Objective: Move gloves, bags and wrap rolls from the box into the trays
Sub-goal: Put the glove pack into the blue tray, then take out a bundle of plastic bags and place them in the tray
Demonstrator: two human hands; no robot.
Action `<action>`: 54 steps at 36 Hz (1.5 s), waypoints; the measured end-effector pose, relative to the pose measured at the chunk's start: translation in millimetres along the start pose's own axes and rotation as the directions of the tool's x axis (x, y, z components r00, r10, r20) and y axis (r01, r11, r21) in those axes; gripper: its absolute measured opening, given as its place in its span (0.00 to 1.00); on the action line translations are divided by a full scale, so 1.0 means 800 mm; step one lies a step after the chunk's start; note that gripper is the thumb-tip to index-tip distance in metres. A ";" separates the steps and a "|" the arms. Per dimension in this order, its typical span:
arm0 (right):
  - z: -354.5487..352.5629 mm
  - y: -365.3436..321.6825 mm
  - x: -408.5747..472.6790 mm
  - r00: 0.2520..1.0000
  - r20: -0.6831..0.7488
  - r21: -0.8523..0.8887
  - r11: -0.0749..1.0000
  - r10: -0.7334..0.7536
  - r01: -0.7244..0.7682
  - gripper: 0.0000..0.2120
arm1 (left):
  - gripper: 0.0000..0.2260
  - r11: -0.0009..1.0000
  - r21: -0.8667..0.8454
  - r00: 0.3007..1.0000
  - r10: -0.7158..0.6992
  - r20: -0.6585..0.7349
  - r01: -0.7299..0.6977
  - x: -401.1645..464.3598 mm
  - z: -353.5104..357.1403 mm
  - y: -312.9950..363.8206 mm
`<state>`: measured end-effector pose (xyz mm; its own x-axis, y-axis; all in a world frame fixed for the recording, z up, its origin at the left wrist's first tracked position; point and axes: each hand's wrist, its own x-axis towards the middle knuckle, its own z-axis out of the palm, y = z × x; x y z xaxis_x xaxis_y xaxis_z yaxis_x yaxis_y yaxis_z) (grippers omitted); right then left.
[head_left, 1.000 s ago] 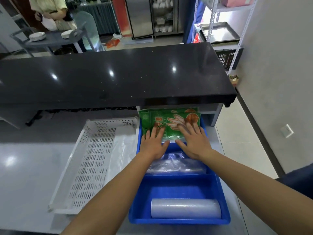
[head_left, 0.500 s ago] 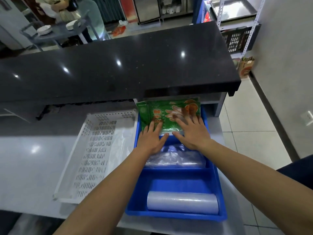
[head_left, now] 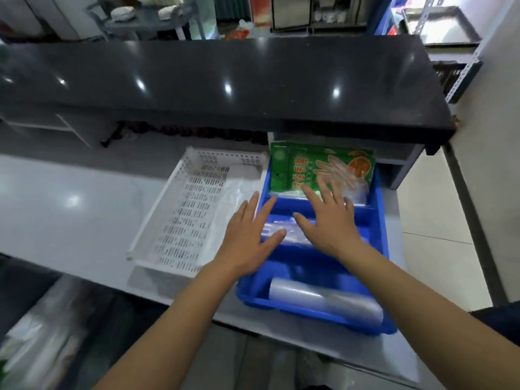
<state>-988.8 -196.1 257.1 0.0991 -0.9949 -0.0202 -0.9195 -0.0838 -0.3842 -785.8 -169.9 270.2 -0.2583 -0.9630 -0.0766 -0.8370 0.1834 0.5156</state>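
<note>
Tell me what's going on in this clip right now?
A person is sorting supplies into a blue tray on a pale counter. Both hands are flat and open, holding nothing: the left hand is over the tray's left rim, the right hand above the middle section. A green glove pack lies in the far section, clear bags in the middle, a wrap roll nearest. A white perforated tray sits alongside.

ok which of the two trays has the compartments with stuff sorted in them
The blue tray, on the right under both hands. It is divided into sections holding the green glove packs, clear bags and a wrap roll. The white perforated tray beside it has no dividers.
</note>
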 end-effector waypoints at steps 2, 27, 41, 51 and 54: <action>-0.004 -0.051 -0.025 0.999 0.014 0.063 0.997 -0.043 0.042 0.32 | 0.31 0.998 -0.039 0.997 -0.049 -0.054 0.047 -0.051 -0.019 -0.025; 0.298 -0.570 -0.269 0.590 0.625 0.212 0.839 -0.510 0.501 0.27 | 0.30 0.498 -0.562 0.564 -0.823 -0.066 0.660 -0.610 -0.072 -0.421; 0.444 -0.757 -0.138 0.398 0.807 0.270 0.872 -0.436 0.408 0.20 | 0.25 0.291 -0.569 0.425 -0.898 0.116 0.769 -0.626 -0.139 -0.607; 0.550 -0.848 -0.040 0.296 0.881 0.159 0.819 -0.370 0.551 0.21 | 0.26 0.275 -0.443 0.393 -0.897 0.200 0.853 -0.581 -0.197 -0.757; 0.571 -0.857 -0.024 0.285 0.892 0.130 0.801 -0.352 0.584 0.21 | 0.28 0.259 -0.439 0.405 -0.870 0.281 0.860 -0.568 -0.194 -0.784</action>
<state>-186.4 -93.7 99.1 0.6911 -0.2034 -0.6936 -0.6294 -0.6411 -0.4392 -68.5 122.0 114.0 0.4879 -0.4942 -0.7195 -0.2266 -0.8677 0.4423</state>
